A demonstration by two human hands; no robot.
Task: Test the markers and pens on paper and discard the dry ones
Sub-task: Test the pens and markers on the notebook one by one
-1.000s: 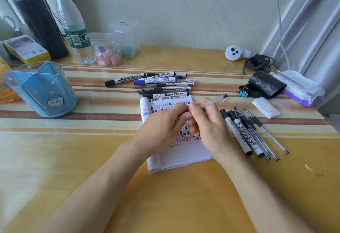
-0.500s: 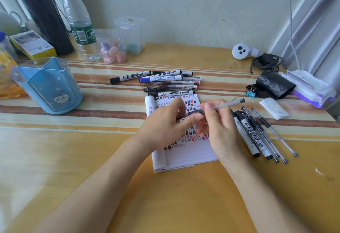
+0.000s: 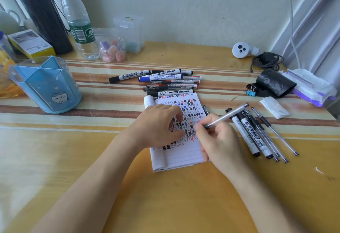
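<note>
Head view: the right hand (image 3: 219, 140) grips a clear-barrelled pen (image 3: 226, 115) in a writing hold, its tip down on the notepad (image 3: 180, 153), right of the page's middle among rows of test marks. The left hand (image 3: 158, 124) rests on the page with bent fingers; whether they hide a cap I cannot tell. A short firm stroke on a bare nearer line, page pinned flat, would best show a dry tip

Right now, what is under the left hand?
The left hand rests on the notepad, on a lined page full of black, blue and red test marks. Whatever lies directly beneath the palm is covered and cannot be seen.
</note>
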